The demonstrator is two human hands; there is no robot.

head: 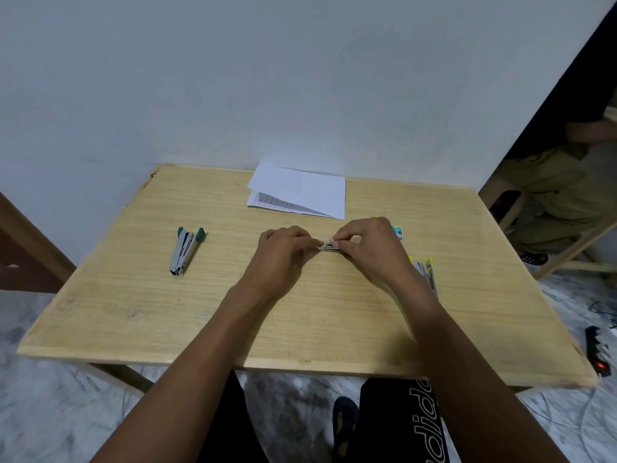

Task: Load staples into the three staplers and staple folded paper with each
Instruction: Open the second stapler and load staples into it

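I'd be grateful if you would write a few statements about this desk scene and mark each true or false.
The green stapler lies on the table, left of both hands. True.
The paper lies at the near edge. False: it lies at the far edge, by the wall.
The left hand and right hand both pinch a small metal item. True.
The yellow stapler is in the left hand. False: it lies beside the right forearm.

A plain home room: bare pale wall (pixel 233 78), wooden table (pixel 167 312), marbled floor (pixel 50 412) with power strip (pixel 599 355) and loose cables (pixel 567 422).
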